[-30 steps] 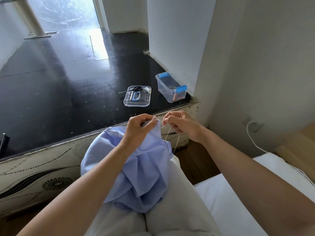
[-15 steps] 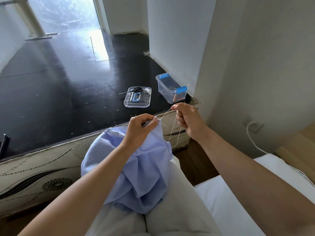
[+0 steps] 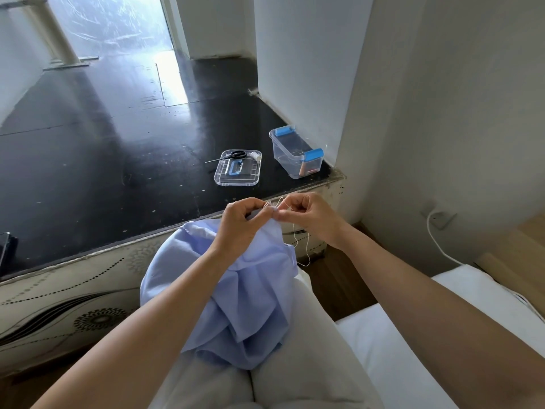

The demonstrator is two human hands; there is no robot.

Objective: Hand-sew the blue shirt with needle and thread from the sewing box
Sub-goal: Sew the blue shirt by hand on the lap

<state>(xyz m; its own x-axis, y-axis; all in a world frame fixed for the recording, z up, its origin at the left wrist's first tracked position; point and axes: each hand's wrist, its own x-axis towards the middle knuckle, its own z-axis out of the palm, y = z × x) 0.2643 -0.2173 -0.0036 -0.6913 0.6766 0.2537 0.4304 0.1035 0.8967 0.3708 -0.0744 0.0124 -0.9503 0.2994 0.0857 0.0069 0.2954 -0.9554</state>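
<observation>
Blue shirt [image 3: 244, 305] is being kept bunched on the lap, over pale trousers [image 3: 298, 367], with its top edge being lifted toward the front of the desk [image 3: 88, 178]. Left hand [image 3: 240, 224] is being held closed on that top edge, the fabric being pinched between thumb and curled fingers.

Behind it, on the desk, a clear lid [image 3: 237, 172] with a blue handle is being observed lying flat. Black scissors [image 3: 233, 155] are being noted across its far rim, blades pointing left. A small white item [image 3: 256, 156] at its far right corner is too small to be identified.

Right hand [image 3: 311, 215] is being held just beside the left at the shirt edge, fingers curled, with white thread [image 3: 307, 249] being pinched. The thread is being seen looping up between the two hands and hanging slack below the right hand, beside the shirt. Needle cannot be made out.

Sewing box [image 3: 296, 156], clear with blue clips at both ends, is being recorded standing open on the desk. It is right of the lid, near the wall corner and well apart from the hands.

Further right, a white cable [image 3: 432, 233] is being seen running from a wall socket [image 3: 441, 215] down toward a white bed [image 3: 398, 343].
</observation>
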